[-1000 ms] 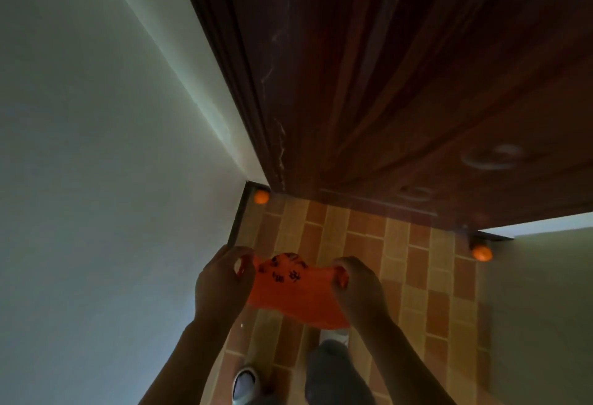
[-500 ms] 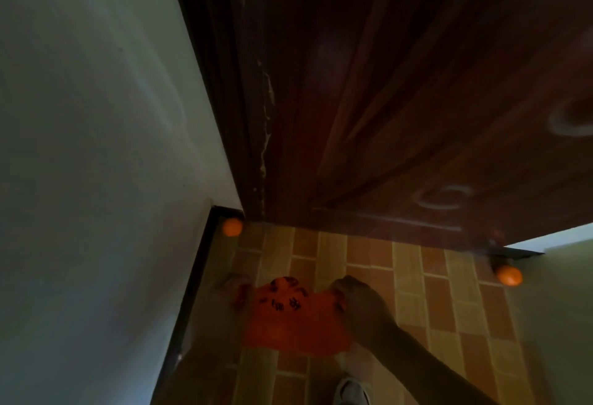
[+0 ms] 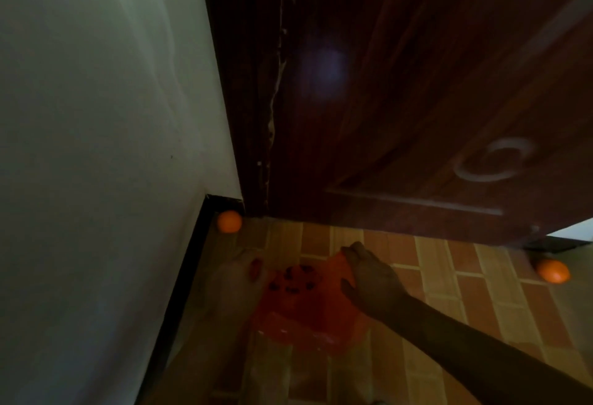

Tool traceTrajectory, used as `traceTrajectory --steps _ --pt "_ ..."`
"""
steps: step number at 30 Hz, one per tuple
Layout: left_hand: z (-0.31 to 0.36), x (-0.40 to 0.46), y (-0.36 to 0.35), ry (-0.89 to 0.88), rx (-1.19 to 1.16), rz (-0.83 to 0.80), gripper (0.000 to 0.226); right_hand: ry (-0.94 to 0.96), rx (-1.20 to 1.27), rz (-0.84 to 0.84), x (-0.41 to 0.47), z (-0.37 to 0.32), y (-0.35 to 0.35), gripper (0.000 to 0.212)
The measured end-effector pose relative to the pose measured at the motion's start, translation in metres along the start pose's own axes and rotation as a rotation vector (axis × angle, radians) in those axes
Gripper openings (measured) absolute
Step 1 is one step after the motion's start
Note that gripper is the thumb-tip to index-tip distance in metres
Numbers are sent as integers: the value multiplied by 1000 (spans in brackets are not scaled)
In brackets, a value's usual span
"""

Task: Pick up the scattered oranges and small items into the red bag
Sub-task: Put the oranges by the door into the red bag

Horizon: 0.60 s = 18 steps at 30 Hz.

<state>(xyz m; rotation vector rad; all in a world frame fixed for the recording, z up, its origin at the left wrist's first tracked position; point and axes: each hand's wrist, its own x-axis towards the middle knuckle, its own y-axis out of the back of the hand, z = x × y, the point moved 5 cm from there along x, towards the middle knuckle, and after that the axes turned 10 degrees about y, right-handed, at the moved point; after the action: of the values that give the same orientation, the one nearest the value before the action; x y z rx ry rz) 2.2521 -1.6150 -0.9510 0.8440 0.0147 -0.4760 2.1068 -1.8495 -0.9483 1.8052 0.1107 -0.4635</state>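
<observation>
Presently, the right hand (image 3: 372, 279) grips the upper right edge of the thin red plastic bag with dark printed marks (image 3: 308, 302), fingers curled over the film, so that the bag hangs low above the orange-and-tan brick-pattern tiled floor (image 3: 465, 308). The left hand (image 3: 237, 279) appears only as a pale motion smear beside the bag's left edge; whether it grips the bag or is open cannot be determined. One small round orange (image 3: 229, 221) lies in the corner where the pale wall (image 3: 96, 147) meets the dark wooden door (image 3: 417, 99); a second round orange (image 3: 553, 270) lies well apart, by the door's far lower edge. Probable faults: with one edge held, the bag mouth may collapse, so a dropped orange may strike the film and roll away. The corner orange sits tight against the black skirting (image 3: 179, 292), so fingers may push it along the wall instead of closing round it. Low light makes missed small items likely.
</observation>
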Motion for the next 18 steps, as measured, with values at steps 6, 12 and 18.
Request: traceTrajectory --steps 6,12,18 --pt "-14 -4 15 50 -44 150 23 -220 -212 -29 3 18 -9 93" --pt "-28 2 22 44 -12 256 33 -387 -262 -130 2 30 -11 101" --pt "25 -14 -10 -337 169 109 34 155 -369 97 9 -24 -11 84"
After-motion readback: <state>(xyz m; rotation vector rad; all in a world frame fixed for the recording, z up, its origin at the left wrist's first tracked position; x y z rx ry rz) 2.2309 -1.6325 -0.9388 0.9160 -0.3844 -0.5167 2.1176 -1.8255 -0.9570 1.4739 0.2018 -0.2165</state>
